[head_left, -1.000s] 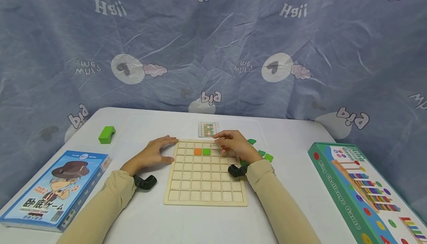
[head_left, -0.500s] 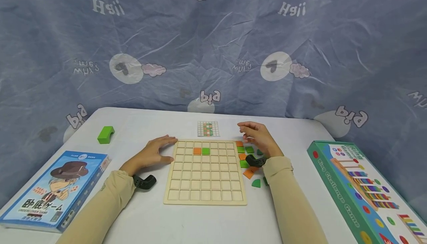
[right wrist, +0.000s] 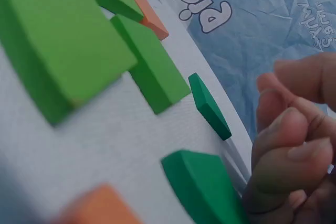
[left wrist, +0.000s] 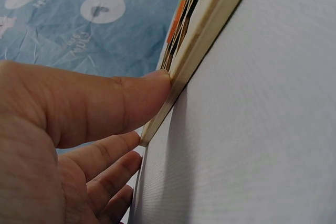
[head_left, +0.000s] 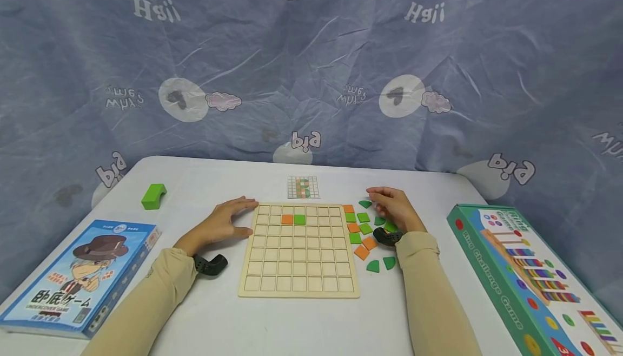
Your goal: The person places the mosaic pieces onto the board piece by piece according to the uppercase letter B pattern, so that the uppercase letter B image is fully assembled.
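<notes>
At the upper left corner of a pale wooden grid board (head_left: 300, 258), my left hand (head_left: 220, 223) rests with thumb and fingers extended against the edge. The left wrist view shows the thumb (left wrist: 126, 98) touching the board's side. An orange square tile (head_left: 287, 219) and a light green square tile (head_left: 299, 219) sit side by side in the board's second row. My right hand (head_left: 395, 208) hovers over loose pieces right of the board, fingers loosely bent, no piece visible in them. Near its fingers lies a dark green rounded piece (right wrist: 209, 106), with a light green square (right wrist: 149, 64) farther left.
Behind the board lies a small printed pattern card (head_left: 303, 188). A green arch block (head_left: 154, 196) and a blue game box (head_left: 80, 275) are at left; a green-edged Ring Challenge Game box (head_left: 530, 280) stands at right. Several orange squares (head_left: 362, 252) and green pieces lie beside the board.
My right hand has moved right from over the board's upper right to the loose pieces, uncovering more of them. The left hand stays at the board's edge.
</notes>
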Demonstrator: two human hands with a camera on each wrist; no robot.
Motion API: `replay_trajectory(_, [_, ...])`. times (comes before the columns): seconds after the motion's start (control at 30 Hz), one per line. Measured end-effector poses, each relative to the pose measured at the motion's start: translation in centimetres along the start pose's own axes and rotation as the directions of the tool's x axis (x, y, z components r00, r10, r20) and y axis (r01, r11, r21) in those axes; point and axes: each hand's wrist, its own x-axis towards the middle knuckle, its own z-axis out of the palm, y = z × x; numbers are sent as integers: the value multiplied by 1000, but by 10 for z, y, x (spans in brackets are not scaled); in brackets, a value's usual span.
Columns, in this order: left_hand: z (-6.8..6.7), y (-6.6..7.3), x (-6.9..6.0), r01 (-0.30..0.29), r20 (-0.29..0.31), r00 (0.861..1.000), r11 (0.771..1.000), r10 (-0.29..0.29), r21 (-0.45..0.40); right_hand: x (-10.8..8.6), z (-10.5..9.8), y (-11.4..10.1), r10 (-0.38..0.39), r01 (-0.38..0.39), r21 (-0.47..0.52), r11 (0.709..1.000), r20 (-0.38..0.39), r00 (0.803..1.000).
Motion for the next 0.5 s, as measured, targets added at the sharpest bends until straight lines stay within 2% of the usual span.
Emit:
replay_trajectory(0.33, [-1,0,-1,2,2,1000,1000,-2,-4,3,0,10,-29,23,-220,975,-23,999])
replay_trajectory(0.5, [0,-1,1,-3,1,1000,1000,3,-6,1,2,9,-24,14,-278,961,-33,999])
